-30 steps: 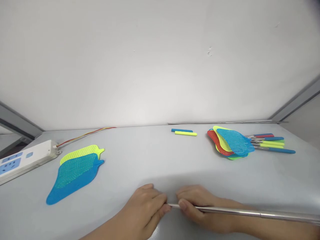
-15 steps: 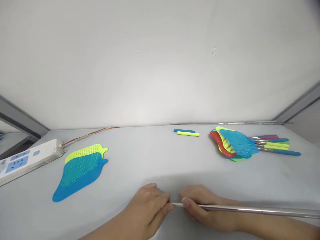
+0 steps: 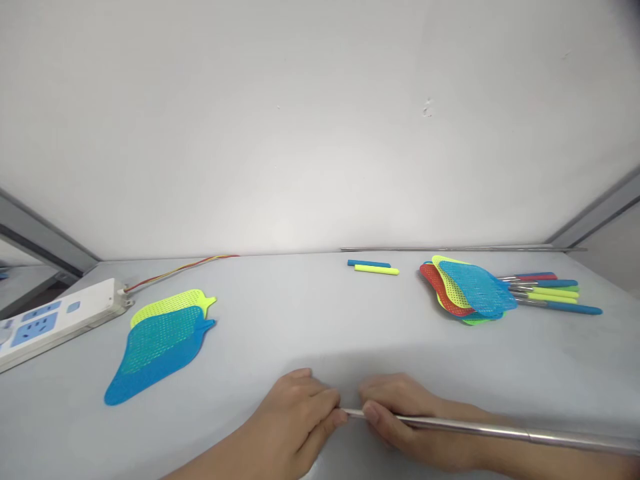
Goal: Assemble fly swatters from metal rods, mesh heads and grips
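One metal rod (image 3: 465,426), pinched by left fingers (image 3: 326,402), right fingers (image 3: 377,415); blue-socketed power strip (image 3: 95,300) at left.

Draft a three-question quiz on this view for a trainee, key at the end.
1. What do the left hand and right hand both hold?
A) a power strip
B) a metal rod
C) a cable

2. True or false: at the far left of the swatter parts, a blue mesh head overlaps a yellow mesh head.

3. Near the wall, two short tubes lie side by side. Which colours are they?

Key: 1 B; 2 true; 3 blue and yellow.
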`<state>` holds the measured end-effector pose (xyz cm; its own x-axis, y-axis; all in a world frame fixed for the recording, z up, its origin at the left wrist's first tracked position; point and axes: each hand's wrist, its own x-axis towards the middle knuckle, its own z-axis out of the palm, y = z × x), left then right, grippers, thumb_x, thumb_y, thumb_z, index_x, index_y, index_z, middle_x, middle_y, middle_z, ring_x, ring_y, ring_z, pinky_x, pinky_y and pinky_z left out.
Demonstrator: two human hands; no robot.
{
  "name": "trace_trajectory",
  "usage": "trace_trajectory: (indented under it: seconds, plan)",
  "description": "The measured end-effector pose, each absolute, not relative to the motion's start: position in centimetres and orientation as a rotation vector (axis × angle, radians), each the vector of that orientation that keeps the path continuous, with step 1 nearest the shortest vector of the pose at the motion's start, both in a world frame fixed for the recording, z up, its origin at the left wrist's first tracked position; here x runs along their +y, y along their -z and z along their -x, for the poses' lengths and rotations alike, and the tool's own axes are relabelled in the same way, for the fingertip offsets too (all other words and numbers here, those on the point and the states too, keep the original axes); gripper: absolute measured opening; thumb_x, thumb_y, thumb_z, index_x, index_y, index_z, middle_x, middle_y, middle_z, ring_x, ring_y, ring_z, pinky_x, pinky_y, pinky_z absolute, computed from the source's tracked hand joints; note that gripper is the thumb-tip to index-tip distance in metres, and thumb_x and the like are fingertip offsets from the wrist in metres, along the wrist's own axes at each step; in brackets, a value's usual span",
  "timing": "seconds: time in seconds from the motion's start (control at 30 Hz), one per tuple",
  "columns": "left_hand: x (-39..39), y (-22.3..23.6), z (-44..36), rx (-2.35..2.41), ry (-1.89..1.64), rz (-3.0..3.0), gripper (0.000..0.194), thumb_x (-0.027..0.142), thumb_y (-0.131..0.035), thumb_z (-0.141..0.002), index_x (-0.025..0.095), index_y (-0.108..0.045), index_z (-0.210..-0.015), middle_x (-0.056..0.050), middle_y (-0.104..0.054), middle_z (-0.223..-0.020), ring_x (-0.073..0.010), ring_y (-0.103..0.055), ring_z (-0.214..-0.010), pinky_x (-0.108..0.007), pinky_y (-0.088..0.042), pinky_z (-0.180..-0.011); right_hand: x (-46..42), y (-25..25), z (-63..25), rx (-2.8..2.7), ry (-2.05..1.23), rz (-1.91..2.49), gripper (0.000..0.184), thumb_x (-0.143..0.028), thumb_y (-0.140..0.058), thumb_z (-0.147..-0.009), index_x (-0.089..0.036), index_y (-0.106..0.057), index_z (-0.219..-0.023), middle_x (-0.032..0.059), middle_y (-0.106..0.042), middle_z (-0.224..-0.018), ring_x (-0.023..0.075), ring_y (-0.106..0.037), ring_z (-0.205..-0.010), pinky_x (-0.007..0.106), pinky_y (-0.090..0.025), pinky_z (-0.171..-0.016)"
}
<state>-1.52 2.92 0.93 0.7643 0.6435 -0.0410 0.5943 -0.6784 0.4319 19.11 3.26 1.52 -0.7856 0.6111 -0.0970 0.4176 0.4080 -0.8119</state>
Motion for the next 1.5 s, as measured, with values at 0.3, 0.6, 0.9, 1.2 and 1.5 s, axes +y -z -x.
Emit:
trace_trajectory:
  seconds: [0.3,0.6,0.9,1.2,1.5]
  plan:
    - [2.8,-1.2,1.5,0.93,-0.095,-2.566,0.03,0.024,-0.025,-0.091,0.019,-0.039,-0.064,0.003,-0.051,-0.058,-0.0113,-0.042,-0.051,-0.027,-0.031,-0.059,3.5,-2.1,-19.0,-2.506,-1.301,0.904,0.027,-0.029,-0.026,-0.09,-0.019,-0.031,-0.065,-0.0024,-0.038,-0.064,0.0097,-0.038,-0.062,0.021,-0.037,-0.067]
    - [2.8,-0.7,1.1,0.971,-0.21,-2.565,0.034,0.023,-0.023,-0.09,0.018,-0.04,-0.061,0.004,-0.05,-0.052,-0.0102,-0.043,-0.046,-0.027,-0.03,-0.059,3.5,-1.8,-19.2,-2.511,-1.33,0.887,0.031,-0.03,-0.026,-0.09,-0.017,-0.039,-0.065,-0.0022,-0.044,-0.064,0.0089,-0.043,-0.061,0.021,-0.038,-0.067]
    - [2.4,-0.4,1.0,0.989,-0.252,-2.571,0.034,0.024,-0.023,-0.09,0.019,-0.036,-0.058,0.004,-0.049,-0.051,-0.0106,-0.042,-0.045,-0.026,-0.029,-0.056,3.6,-1.8,-19.0,-2.522,-1.298,0.887,0.031,-0.032,-0.026,-0.091,-0.018,-0.032,-0.063,-0.0034,-0.041,-0.063,0.0082,-0.038,-0.058,0.02,-0.035,-0.063]
    - [2.5,-0.1,0.9,1.01,-0.252,-2.537,0.035,0.025,-0.023,-0.09,0.019,-0.043,-0.061,0.003,-0.053,-0.053,-0.0119,-0.046,-0.048,-0.028,-0.031,-0.059,3.6,-1.4,-18.8,-2.46,-1.354,0.874,0.033,-0.031,-0.028,-0.09,-0.017,-0.038,-0.062,-0.0031,-0.045,-0.062,0.008,-0.043,-0.058,0.02,-0.035,-0.06]
    - [2.5,-0.3,0.5,0.993,-0.36,-2.409,0.039,0.028,-0.023,-0.091,0.021,-0.052,-0.067,0.002,-0.058,-0.054,-0.0124,-0.049,-0.048,-0.027,-0.035,-0.061,3.8,-1.4,-18.6,-2.418,-1.41,0.899,0.035,-0.03,-0.026,-0.09,-0.017,-0.044,-0.063,-0.0024,-0.049,-0.063,0.009,-0.047,-0.061,0.02,-0.037,-0.061]
